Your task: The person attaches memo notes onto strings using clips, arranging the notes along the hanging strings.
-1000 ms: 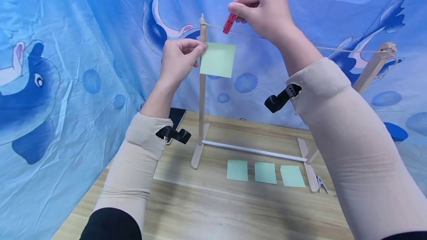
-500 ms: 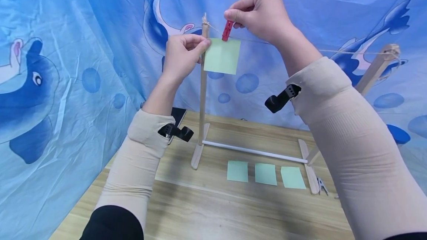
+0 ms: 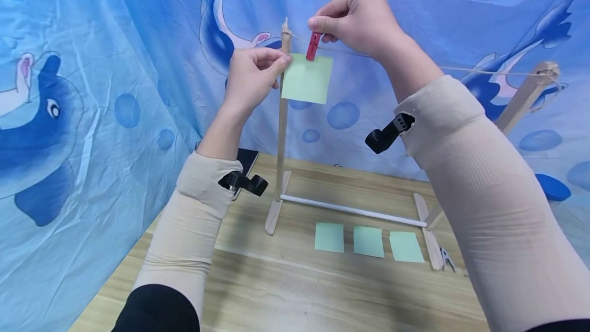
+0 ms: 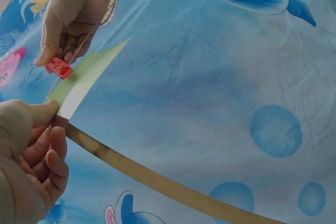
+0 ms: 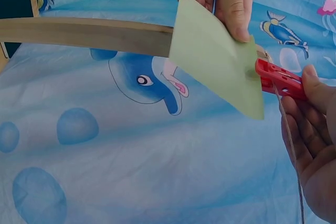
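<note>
Your left hand (image 3: 255, 77) pinches the square pale-green paper note (image 3: 308, 80) by its upper left corner, near the left wooden post (image 3: 282, 137). Your right hand (image 3: 357, 17) grips the red plastic clothespin (image 3: 313, 46), its tip on the note's top edge. Three matching notes (image 3: 367, 242) lie on the wood-grain worktop (image 3: 276, 291).

No lettering, label, brand, number or sign can be read in the head view or in either wrist view.

Head cam looks forward and down over the table (image 3: 258, 291) to the curtain (image 3: 184, 76) past its far edge; wrist cams (image 3: 379, 142) sit way closer, both catching the green note (image 4: 86, 80) and red clip (image 5: 283, 80).
</note>
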`<action>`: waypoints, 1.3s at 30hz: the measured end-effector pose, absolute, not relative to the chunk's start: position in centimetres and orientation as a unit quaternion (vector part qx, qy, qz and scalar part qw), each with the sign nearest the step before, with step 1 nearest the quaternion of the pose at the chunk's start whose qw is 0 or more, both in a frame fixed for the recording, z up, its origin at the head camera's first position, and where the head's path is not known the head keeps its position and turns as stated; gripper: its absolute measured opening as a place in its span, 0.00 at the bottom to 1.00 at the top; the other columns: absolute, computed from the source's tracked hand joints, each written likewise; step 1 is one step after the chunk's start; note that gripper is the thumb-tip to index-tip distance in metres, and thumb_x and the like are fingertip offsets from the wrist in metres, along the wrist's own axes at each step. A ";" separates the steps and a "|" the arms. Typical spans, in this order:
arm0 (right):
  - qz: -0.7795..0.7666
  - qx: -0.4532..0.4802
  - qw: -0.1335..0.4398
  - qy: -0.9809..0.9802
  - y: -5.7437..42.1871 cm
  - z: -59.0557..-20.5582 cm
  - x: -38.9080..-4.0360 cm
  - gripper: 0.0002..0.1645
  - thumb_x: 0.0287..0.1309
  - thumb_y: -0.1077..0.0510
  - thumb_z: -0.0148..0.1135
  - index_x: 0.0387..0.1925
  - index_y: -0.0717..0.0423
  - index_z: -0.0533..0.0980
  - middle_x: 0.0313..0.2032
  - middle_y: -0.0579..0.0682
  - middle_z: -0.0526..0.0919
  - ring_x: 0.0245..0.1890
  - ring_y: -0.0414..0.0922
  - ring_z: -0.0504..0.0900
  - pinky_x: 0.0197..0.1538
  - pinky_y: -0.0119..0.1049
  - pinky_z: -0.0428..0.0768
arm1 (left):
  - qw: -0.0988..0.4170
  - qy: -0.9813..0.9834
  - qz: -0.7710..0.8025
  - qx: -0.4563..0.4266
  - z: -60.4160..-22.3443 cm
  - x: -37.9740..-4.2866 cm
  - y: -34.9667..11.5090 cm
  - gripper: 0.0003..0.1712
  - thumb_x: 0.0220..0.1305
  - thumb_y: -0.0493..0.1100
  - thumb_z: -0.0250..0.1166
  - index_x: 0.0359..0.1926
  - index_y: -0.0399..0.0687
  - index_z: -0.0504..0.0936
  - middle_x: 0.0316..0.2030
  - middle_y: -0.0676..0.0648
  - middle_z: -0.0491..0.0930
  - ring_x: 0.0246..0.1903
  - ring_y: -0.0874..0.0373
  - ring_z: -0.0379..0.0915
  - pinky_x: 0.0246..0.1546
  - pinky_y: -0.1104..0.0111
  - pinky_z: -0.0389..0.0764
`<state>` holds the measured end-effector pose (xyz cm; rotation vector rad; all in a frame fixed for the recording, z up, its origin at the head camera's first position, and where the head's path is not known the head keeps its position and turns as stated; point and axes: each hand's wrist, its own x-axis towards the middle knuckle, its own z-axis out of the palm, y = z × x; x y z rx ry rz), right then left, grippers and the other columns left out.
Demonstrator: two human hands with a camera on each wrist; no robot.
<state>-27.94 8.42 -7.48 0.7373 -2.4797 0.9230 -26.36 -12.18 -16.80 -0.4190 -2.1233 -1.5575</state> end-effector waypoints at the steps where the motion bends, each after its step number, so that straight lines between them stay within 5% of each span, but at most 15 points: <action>1: 0.324 0.266 0.194 -0.887 8.4 -7.5 -27.9 0.19 0.61 0.44 0.67 0.46 0.51 0.88 0.38 0.47 0.88 0.35 0.40 0.84 0.45 0.28 0.82 | 0.234 -0.773 -0.570 -0.152 -16.8 -26.4 -12.1 0.15 0.67 0.50 0.69 0.45 0.44 0.90 0.34 0.47 0.85 0.27 0.55 0.73 0.30 0.67 0.78; 39: 0.278 0.332 0.127 -0.892 9.6 -8.3 -27.9 0.29 0.66 0.43 0.65 0.61 0.56 0.80 0.50 0.51 0.87 0.45 0.42 0.84 0.50 0.34 0.80 | 0.270 -0.734 -0.599 -0.172 -17.7 -27.0 -12.5 0.13 0.64 0.47 0.72 0.45 0.44 0.88 0.32 0.47 0.84 0.24 0.53 0.73 0.29 0.67 0.79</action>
